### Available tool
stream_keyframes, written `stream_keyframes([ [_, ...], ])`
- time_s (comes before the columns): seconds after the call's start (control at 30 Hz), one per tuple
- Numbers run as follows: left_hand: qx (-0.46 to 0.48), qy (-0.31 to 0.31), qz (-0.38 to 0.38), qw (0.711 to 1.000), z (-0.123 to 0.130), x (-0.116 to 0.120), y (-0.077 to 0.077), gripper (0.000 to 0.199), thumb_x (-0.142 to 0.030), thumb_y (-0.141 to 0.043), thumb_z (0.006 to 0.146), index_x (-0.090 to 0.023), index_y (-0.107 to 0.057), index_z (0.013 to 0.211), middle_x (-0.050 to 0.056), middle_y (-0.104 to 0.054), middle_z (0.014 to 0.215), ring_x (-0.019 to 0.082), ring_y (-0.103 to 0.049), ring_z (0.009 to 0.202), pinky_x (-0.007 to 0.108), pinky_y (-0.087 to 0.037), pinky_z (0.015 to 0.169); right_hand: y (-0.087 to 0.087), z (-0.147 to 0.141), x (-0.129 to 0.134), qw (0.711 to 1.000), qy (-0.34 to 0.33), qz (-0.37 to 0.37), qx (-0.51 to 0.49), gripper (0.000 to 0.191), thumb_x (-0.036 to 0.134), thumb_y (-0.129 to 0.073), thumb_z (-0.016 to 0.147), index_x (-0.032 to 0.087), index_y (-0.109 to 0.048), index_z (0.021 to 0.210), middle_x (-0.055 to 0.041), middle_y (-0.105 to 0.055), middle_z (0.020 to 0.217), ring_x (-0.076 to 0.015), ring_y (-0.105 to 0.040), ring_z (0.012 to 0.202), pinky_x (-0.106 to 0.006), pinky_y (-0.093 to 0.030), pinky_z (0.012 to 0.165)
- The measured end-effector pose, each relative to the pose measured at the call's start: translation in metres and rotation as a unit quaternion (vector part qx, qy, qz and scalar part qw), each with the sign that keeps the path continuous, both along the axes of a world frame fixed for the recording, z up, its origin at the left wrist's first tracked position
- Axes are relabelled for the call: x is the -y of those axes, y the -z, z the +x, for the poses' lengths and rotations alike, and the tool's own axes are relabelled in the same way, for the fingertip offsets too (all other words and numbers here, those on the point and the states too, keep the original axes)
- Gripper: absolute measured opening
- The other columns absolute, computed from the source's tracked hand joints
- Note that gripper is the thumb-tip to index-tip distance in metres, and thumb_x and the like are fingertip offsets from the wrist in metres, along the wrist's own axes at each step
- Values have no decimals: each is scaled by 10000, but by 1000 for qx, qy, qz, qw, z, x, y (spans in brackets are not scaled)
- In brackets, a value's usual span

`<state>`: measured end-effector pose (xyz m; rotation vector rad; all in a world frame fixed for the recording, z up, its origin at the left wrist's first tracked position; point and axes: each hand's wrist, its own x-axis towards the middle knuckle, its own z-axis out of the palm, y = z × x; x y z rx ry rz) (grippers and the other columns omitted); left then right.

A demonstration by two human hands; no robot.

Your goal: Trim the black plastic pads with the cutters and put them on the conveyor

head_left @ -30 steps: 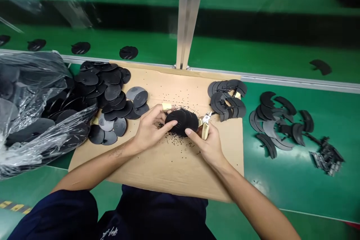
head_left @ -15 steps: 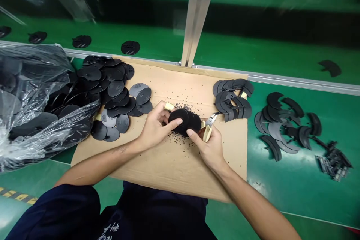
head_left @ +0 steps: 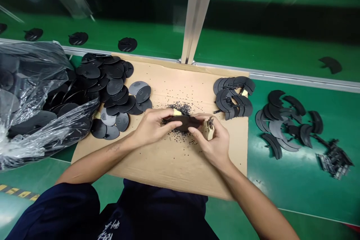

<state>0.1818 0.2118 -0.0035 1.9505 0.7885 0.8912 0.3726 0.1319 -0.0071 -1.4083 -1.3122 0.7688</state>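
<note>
Between my hands is a small stack of black plastic discs (head_left: 184, 123), tilted so that it looks flatter. My left hand (head_left: 153, 125) grips its left side, thumb on the near face and a yellow wrap on one finger. My right hand (head_left: 213, 138) pinches the right edge with thumb and fingers. Tucked in the right palm are cutting pliers with cream handles (head_left: 209, 131), their jaws pointing up. Below the stack, tiny black scraps (head_left: 182, 135) are scattered over the cardboard sheet (head_left: 157, 165).
A pile of black discs (head_left: 112, 86) and a clear plastic bag of discs (head_left: 36, 120) lie to the left. Curved black pieces (head_left: 233, 97) sit on the cardboard's right, with more crescent pieces (head_left: 281, 120) and black sprues (head_left: 336, 159) beyond. A metal post (head_left: 198, 15) rises at the back.
The disc stack has tipped, showing a narrower face now. My right hand has turned, and the pliers' jaws swing from pointing right to pointing upward.
</note>
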Motion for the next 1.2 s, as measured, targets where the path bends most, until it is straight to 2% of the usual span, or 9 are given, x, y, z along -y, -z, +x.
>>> stream_keyframes([
  [0.07,-34,20,90,995,-3,2,-3,168,-312,-690,943,-180,-745,1031,48,-791,921,136,-735,790,240,-607,732,0,3,0,997,-25,52,51,158,267,-738,878,229,-671,1016,-53,-742,1010,-193,-697,891,-349,-580,796],
  [0.13,-42,31,132,990,-4,4,-3,220,-291,-705,934,-189,-725,1128,61,-796,991,153,-751,858,270,-622,795,2,5,0,993,-50,78,78,104,207,-707,894,236,-681,990,-39,-744,950,-183,-703,854,-343,-582,782],
  [0.3,15,40,89,995,-2,5,-3,262,-288,-752,898,-207,-722,1146,60,-779,978,159,-731,873,299,-613,799,7,1,3,990,-44,103,84,124,165,-687,890,246,-690,985,-43,-760,946,-198,-726,843,-370,-610,772],
  [0.47,25,79,112,990,-3,3,-6,281,-280,-673,958,-235,-690,1235,71,-768,1029,176,-711,935,347,-590,821,10,-1,5,988,-58,121,73,137,150,-676,880,242,-682,981,-53,-767,952,-206,-738,848,-376,-623,781],
  [0.6,53,73,140,986,-3,3,-9,259,-269,-698,941,-257,-708,1200,38,-780,913,160,-718,827,319,-579,749,9,-1,5,988,-68,116,74,111,171,-666,893,239,-687,978,-65,-770,948,-210,-740,845,-365,-623,766],
  [0.8,5,98,127,987,-6,1,-13,260,-273,-617,989,-249,-704,1233,70,-787,968,179,-729,884,346,-598,784,7,-1,4,988,-80,115,61,116,133,-660,893,234,-673,950,-67,-767,966,-199,-740,864,-335,-605,756],
  [0.93,12,85,132,988,-8,1,-13,259,-260,-661,960,-254,-719,1212,59,-787,931,173,-728,847,323,-598,757,8,0,3,989,-84,106,66,111,139,-653,896,234,-670,951,-67,-765,964,-198,-735,851,-342,-603,752],
  [1.07,-5,99,115,988,-8,0,-13,236,-291,-634,980,-239,-729,1190,62,-782,917,171,-724,850,318,-592,759,8,-1,3,989,-85,103,65,104,140,-655,899,232,-665,948,-61,-760,959,-192,-734,865,-333,-601,768],
  [1.2,17,79,144,986,-7,0,-13,197,-292,-728,921,-210,-749,1099,46,-774,839,143,-694,743,275,-573,698,7,-1,3,988,-98,101,65,113,130,-642,901,226,-664,956,-66,-764,964,-194,-738,866,-328,-605,756],
])
